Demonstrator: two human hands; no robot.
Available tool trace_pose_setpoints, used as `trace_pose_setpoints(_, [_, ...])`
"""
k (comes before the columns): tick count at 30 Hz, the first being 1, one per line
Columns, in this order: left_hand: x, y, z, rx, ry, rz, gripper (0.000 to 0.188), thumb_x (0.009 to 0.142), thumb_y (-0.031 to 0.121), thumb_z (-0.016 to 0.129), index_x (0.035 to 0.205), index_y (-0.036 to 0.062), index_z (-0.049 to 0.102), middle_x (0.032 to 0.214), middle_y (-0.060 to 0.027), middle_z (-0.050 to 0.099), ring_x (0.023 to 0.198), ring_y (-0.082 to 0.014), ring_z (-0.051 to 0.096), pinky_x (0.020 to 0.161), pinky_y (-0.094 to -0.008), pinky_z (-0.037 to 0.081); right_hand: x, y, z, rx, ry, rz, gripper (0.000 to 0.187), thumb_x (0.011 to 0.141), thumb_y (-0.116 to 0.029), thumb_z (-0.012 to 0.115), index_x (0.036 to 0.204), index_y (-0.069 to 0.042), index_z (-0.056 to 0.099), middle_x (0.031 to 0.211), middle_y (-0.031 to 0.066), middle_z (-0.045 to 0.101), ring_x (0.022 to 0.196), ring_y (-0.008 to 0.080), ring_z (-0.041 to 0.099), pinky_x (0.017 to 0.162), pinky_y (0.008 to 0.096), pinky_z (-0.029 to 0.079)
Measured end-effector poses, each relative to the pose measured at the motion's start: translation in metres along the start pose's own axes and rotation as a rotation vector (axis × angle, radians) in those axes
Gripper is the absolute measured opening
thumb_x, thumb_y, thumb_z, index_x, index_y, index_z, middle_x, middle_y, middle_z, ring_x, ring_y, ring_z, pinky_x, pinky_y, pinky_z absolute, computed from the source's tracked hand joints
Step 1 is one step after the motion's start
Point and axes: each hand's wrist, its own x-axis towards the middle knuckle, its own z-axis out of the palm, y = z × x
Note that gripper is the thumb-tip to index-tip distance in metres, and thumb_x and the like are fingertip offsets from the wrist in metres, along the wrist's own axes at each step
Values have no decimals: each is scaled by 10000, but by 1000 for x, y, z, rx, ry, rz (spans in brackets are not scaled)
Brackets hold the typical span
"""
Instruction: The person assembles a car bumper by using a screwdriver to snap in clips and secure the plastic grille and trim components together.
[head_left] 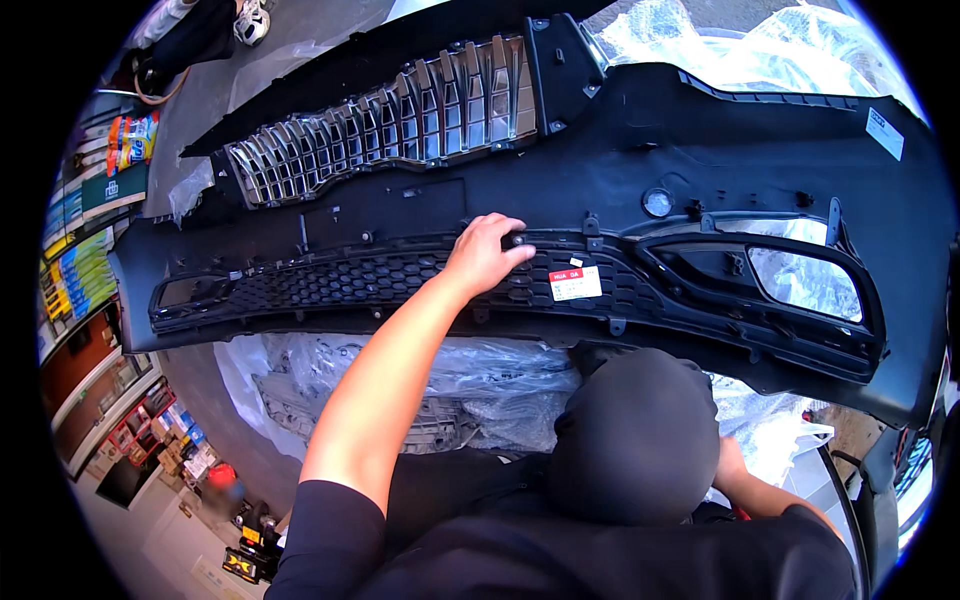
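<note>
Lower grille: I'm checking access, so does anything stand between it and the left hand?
Nothing visible does: the left hand appears to touch the upper edge of the lower grille directly. A label sits farther right.

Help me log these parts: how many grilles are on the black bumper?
2: the chrome-slatted grille toward the top, and the honeycomb grille below it, across the middle. No others show; none seems hidden.

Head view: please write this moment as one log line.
left hand: at upper edge of black honeycomb plastic grille | right hand: partly hidden, hold unclear
</note>
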Motion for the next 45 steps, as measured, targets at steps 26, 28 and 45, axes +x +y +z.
trace_pose_setpoints(26, [3,10,35,-92,192,35,574,643,253,931,1185,158,767,1143,-88,672,1149,-296,597,1043,-402,465,140,-227,-193,422,74,-149,421,1068,-146,518,1489,-122,515,758,78,629,656,128,567,648,336,521])
trace_pose_setpoints(28, [3,7,37,-94,190,6,574,633,233,933,1178,159,770,1138,-82,675,1148,-293,597,1046,-403,465,137,-215,-179,534,186,-210,417,1065,-125,512,1482,-128,518,730,71,628,656,128,585,636,327,517])
trace_pose_setpoints(45, [5,15,30,-92,122,22,574,658,210,899,1202,104,749,1190,-112,670,1162,-303,605,1065,-399,461,115,2,42,702,1057,364,155,1078,-152,487,1169,-54,565,772,60,666,583,148,637,533,319,479])
